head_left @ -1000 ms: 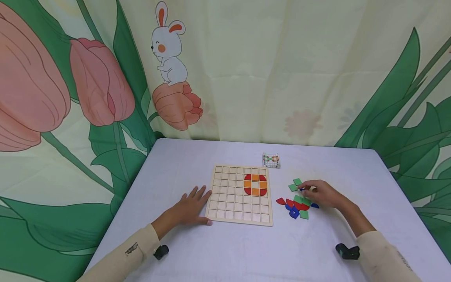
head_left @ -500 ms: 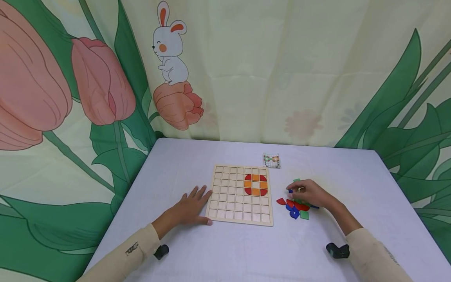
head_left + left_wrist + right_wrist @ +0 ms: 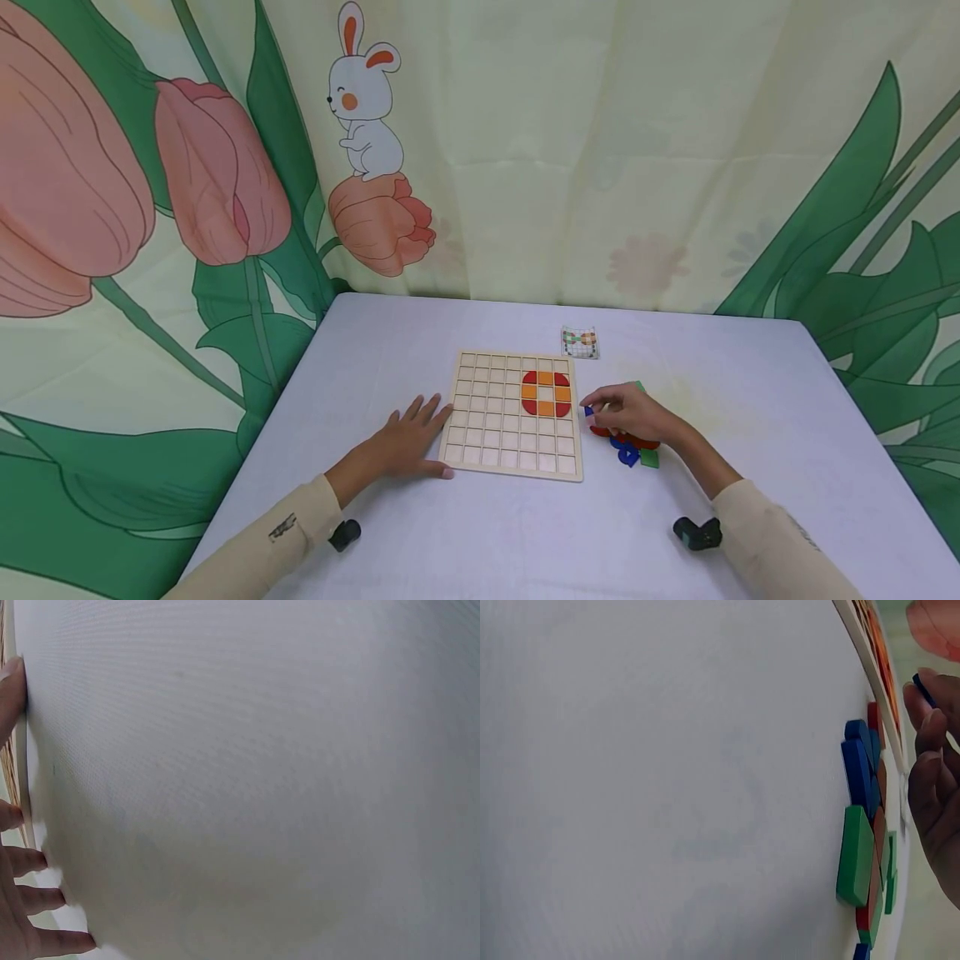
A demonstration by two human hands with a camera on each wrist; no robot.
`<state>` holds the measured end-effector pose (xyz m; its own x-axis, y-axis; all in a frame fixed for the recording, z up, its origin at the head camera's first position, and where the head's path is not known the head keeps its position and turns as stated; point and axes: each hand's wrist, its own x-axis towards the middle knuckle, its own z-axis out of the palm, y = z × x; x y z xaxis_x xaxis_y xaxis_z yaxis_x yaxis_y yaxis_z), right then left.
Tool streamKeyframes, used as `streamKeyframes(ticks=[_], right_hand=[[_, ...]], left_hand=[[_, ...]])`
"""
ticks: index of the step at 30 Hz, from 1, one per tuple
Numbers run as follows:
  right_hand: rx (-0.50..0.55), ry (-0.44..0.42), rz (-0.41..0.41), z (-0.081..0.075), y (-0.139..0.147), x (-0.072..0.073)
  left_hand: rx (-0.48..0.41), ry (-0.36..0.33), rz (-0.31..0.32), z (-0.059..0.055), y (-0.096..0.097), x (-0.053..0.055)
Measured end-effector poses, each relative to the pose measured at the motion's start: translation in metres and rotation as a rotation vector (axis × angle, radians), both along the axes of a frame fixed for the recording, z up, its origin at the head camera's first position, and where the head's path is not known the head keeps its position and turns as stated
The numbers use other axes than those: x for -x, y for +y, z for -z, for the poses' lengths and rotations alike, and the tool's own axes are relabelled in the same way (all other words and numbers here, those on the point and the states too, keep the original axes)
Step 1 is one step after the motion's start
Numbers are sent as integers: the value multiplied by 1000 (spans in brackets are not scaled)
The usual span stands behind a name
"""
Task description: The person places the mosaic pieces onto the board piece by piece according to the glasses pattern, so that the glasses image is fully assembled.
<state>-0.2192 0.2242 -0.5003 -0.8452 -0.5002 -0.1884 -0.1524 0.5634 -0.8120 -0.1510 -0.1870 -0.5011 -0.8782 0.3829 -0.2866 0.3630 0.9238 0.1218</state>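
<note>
A wooden grid board point(image 3: 487, 417) lies on the white table, with red quarter-round pieces and orange squares point(image 3: 546, 408) set in a ring near its right edge. My left hand point(image 3: 408, 442) is spread at the board's left edge, fingers straight and touching it. Between thumb and forefinger my right hand point(image 3: 633, 410) pinches a small blue piece point(image 3: 588, 411), just right of the board. In the right wrist view the blue piece point(image 3: 924, 690) shows at the fingertips, its full shape hidden. Beneath this hand lies a pile of blue point(image 3: 627, 453), red and green pieces, partly covered.
A small card point(image 3: 580, 342) with a printed coloured pattern lies behind the board's right corner. A green square point(image 3: 649, 458) sits at the near side of the pile. A curtain point(image 3: 525, 167) printed with tulips and a rabbit hangs behind the table's far edge.
My right hand has moved left from the far side of the pile towards the board, carrying the blue piece. The left hand has stayed at the board's left edge.
</note>
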Motion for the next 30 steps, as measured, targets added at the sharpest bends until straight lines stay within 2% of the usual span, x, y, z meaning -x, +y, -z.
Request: streamKeyframes(ticks=[8,18,30], right_hand=[[32,-26,-37,4,-21,-5],[-34,115,-97,5,-37,-11],[-105,180,-118,1,-37,-10]], left_hand=[[-6,9,-1,2,-1,0],[11,13,-4,4,0,1],[11,6,6,2,0,1]])
